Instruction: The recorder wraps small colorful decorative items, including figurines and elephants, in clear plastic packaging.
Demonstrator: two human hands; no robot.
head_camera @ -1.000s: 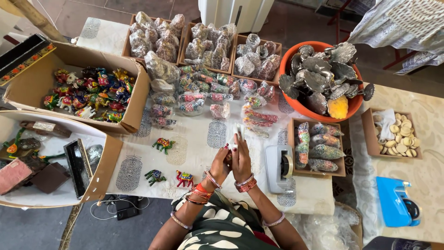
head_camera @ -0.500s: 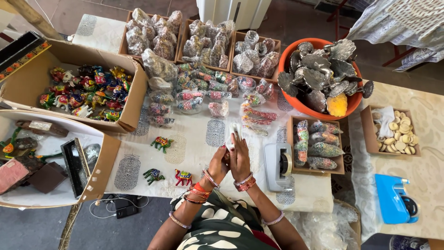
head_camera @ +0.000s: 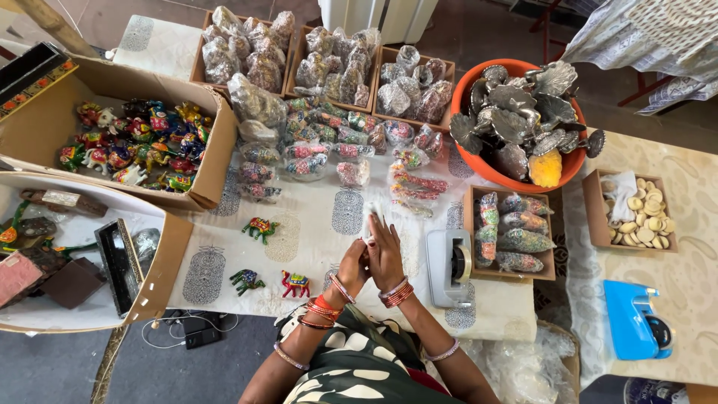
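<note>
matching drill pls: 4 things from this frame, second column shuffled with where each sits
Things:
1. metal ornaments
2. pale round discs
3. painted animal figurines
4. grey tape dispenser

Places:
A. big cardboard box at the left
B. on the cloth, just right of the hands
C. orange bowl
D. small open box at the right

Pairs: 1-C, 2-D, 3-A, 4-B
</note>
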